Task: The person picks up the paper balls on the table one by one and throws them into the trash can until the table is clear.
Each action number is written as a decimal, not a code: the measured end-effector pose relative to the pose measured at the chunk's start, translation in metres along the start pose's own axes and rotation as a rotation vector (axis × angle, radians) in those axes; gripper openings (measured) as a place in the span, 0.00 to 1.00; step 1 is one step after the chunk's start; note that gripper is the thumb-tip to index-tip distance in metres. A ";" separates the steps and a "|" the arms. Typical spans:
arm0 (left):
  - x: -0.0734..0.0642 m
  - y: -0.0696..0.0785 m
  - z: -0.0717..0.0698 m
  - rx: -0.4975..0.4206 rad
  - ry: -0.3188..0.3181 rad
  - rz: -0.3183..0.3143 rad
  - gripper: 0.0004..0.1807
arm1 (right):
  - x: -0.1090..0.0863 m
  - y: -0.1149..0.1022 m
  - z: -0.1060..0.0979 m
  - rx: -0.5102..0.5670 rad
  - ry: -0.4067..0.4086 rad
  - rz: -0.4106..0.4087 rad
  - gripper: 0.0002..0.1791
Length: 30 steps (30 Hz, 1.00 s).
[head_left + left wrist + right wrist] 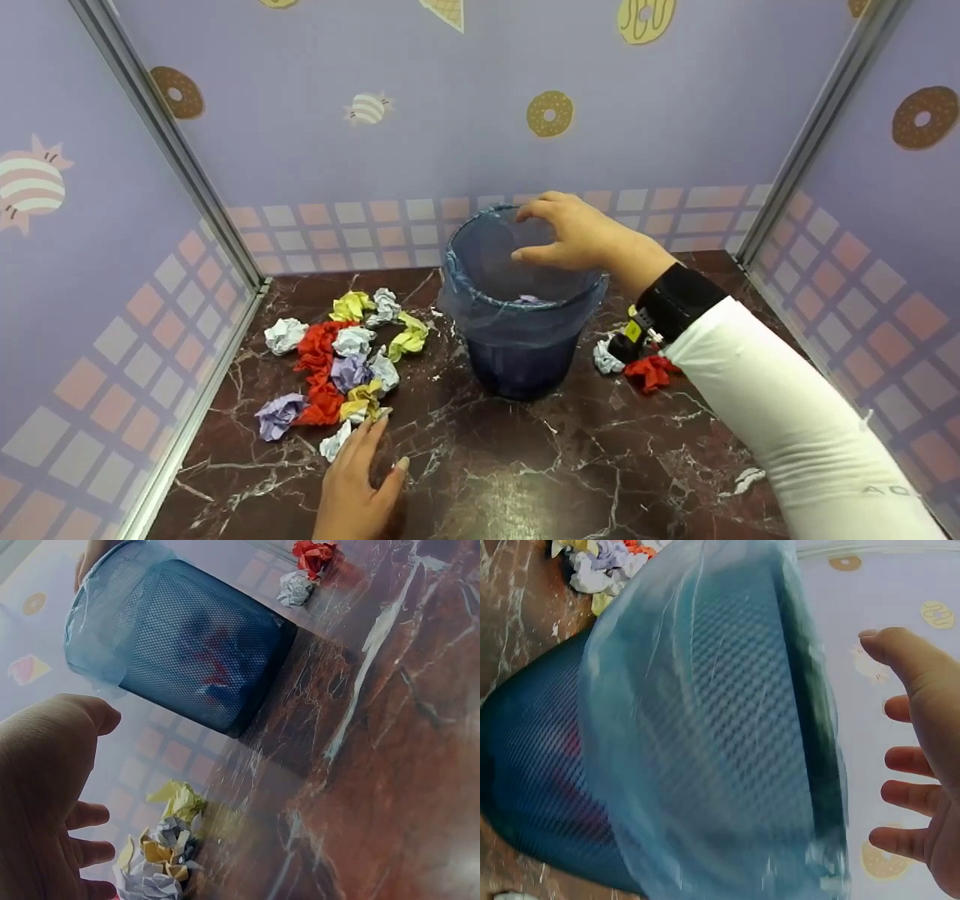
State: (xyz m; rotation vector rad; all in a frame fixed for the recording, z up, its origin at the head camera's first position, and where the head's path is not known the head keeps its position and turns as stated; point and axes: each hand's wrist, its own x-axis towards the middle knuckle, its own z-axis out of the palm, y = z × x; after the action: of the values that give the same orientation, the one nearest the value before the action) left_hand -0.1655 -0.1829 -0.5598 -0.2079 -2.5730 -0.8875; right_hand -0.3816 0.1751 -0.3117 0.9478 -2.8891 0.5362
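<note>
A blue mesh wastebasket (517,360) lined with a translucent plastic bag (480,319) stands upright on the dark marbled tabletop. Over its mouth is my right hand (574,232), fingers spread and nothing in them. Inside, a bit of purple paper shows in the head view, and red shows through the mesh in the left wrist view. My left hand (356,480) is low over the near end of a pile of crumpled paper balls, its fingers loosely extended. Closest to its fingertips are a white paper ball (335,441) and a yellow one (361,400).
The pile left of the basket also has red (322,397), purple (279,416) and lime (409,337) paper balls. Right of the basket lie a white ball (606,358) and a red one (649,373), partly behind my right wrist. Patterned panels (450,135) enclose the table's back and sides.
</note>
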 end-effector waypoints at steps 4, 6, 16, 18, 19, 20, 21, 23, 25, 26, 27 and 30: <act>0.006 0.003 0.000 0.001 -0.026 0.021 0.38 | -0.011 0.013 -0.003 -0.049 -0.008 0.011 0.34; 0.009 0.006 0.001 0.000 -0.036 0.031 0.38 | -0.017 0.022 -0.004 -0.079 -0.002 0.021 0.34; 0.026 0.028 0.012 0.042 -0.146 0.058 0.37 | -0.053 0.083 -0.007 -0.087 0.015 0.208 0.34; 0.027 0.035 0.016 0.044 -0.167 0.077 0.37 | -0.061 0.099 -0.004 -0.065 0.034 0.239 0.33; 0.027 0.038 0.019 0.047 -0.180 0.086 0.37 | -0.066 0.107 -0.002 -0.052 0.043 0.254 0.33; 0.027 0.041 0.021 0.046 -0.191 0.096 0.37 | -0.070 0.114 0.000 -0.040 0.054 0.267 0.32; 0.027 0.044 0.023 0.045 -0.202 0.106 0.37 | -0.074 0.121 0.002 -0.033 0.062 0.275 0.32; 0.028 0.050 0.028 0.037 -0.215 0.133 0.36 | -0.082 0.134 0.006 -0.031 0.070 0.300 0.31; 0.028 0.057 0.033 0.032 -0.238 0.153 0.37 | -0.091 0.146 0.012 -0.032 0.056 0.338 0.31; 0.028 0.060 0.036 0.027 -0.246 0.168 0.36 | -0.095 0.152 0.015 -0.041 0.044 0.357 0.32; 0.029 0.064 0.038 0.025 -0.256 0.182 0.36 | -0.098 0.157 0.019 -0.042 0.029 0.382 0.33; 0.029 0.073 0.047 0.026 -0.295 0.216 0.36 | -0.109 0.172 0.037 -0.046 -0.023 0.458 0.36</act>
State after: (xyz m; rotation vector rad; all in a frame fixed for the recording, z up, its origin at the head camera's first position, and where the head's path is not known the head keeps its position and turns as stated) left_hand -0.1872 -0.0962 -0.5399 -0.6389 -2.7576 -0.7927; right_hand -0.3921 0.3534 -0.4166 0.2795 -3.1265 0.4775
